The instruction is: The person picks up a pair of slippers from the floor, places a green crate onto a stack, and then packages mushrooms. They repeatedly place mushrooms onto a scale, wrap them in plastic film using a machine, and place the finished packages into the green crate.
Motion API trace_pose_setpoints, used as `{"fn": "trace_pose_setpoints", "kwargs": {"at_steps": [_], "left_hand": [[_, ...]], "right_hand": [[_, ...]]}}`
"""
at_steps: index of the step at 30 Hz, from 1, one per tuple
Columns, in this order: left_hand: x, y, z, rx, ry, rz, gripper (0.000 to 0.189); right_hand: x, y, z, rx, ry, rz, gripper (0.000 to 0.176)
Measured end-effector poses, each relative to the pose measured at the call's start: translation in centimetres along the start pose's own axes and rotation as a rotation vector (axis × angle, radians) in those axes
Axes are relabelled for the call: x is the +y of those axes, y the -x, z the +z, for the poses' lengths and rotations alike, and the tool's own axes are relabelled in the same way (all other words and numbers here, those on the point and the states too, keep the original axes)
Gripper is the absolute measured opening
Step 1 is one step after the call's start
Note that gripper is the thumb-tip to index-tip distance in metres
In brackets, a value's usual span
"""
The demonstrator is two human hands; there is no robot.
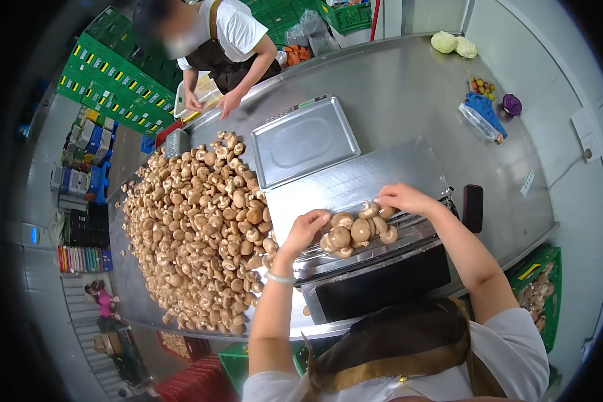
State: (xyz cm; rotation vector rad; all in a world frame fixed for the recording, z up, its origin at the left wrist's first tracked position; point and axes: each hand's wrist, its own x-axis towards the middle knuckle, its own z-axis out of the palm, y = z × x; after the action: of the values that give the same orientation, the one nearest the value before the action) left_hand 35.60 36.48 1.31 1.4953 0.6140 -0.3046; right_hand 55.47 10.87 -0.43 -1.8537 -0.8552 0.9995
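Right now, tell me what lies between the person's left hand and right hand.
In the head view, a small cluster of mushrooms sits between the left hand and right hand, on the ribbed metal ledge; both hands touch it.

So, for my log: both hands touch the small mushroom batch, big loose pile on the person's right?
No. The head view shows the big loose pile on the person's left; left hand and right hand touch the small mushroom batch.

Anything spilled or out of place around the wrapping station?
One stray mushroom lies alone on the steel table, just left of the wrapping machine and apart from the mushroom pile. The pile itself spreads right to the table's near edge. Nothing else stands out.
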Motion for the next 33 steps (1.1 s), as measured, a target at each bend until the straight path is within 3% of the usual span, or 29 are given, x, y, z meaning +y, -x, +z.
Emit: {"fn": "trace_pose_setpoints", "kwargs": {"at_steps": [3, 4, 5, 8, 11, 14, 16, 17, 18, 21, 22, 24, 26, 28, 30, 33], "left_hand": [[-2.1, 0.8, 1.7, 0.298, -0.532, 0.648, 0.027], [-2.5, 1.3, 2.2, 0.328, -0.502, 0.592, 0.028], [-1.5, 2.6, 3.1, 0.361, -0.472, 0.538, 0.029], [1.5, 7.1, 5.1, 0.442, -0.381, 0.476, 0.032], [4.3, 12.7, 7.0, 0.443, -0.398, 0.374, 0.034], [2.5, 16.6, 9.2, 0.402, -0.218, 0.237, 0.036], [-0.7, 17.5, 10.3, 0.363, -0.182, 0.223, 0.037], [-2.8, 17.1, 10.6, 0.348, -0.211, 0.139, 0.038], [-5.8, 16.1, 11.0, 0.380, -0.215, 0.180, 0.040], [-10.0, 13.9, 12.7, 0.509, -0.349, 0.205, 0.041], [-12.2, 12.8, 12.8, 0.537, -0.528, 0.219, 0.038], [-13.8, 12.0, 14.1, 0.601, -0.590, 0.280, 0.036], [-14.4, 12.5, 14.4, 0.670, -0.534, 0.275, 0.030], [-15.1, 13.6, 14.7, 0.716, -0.290, 0.316, 0.025], [-17.4, 14.7, 14.5, 0.589, -0.064, 0.332, 0.012], [-19.5, 14.8, 15.2, 0.611, -0.008, 0.395, 0.012]], "right_hand": [[0.5, 1.3, 1.9, 0.256, 0.163, -0.387, 0.037], [0.0, 1.4, 2.2, 0.341, 0.252, -0.522, 0.037], [-0.6, 1.9, 2.5, 0.349, 0.239, -0.509, 0.038], [-6.0, 6.0, 2.0, 0.258, 0.071, -0.218, 0.038], [-9.5, 10.3, 2.1, 0.302, 0.065, -0.287, 0.039], [-10.3, 14.7, 3.3, 0.225, 0.006, -0.224, 0.040], [-8.9, 16.8, 4.6, 0.181, 0.055, -0.186, 0.044], [-7.7, 17.4, 5.4, 0.148, 0.037, -0.082, 0.045], [-6.3, 17.9, 6.4, 0.117, 0.016, 0.022, 0.046], [-0.3, 17.8, 10.0, 0.304, 0.445, -0.013, 0.047], [1.3, 17.8, 10.8, 0.324, 0.447, 0.035, 0.047], [3.9, 18.1, 11.8, 0.368, 0.449, 0.141, 0.047], [5.5, 19.2, 12.0, 0.433, 0.338, 0.214, 0.038], [5.8, 21.0, 12.0, 0.489, 0.262, 0.184, 0.028], [7.0, 21.9, 12.6, 0.547, 0.150, 0.100, 0.021], [6.8, 21.7, 14.1, 0.594, -0.104, 0.032, 0.018]]}}
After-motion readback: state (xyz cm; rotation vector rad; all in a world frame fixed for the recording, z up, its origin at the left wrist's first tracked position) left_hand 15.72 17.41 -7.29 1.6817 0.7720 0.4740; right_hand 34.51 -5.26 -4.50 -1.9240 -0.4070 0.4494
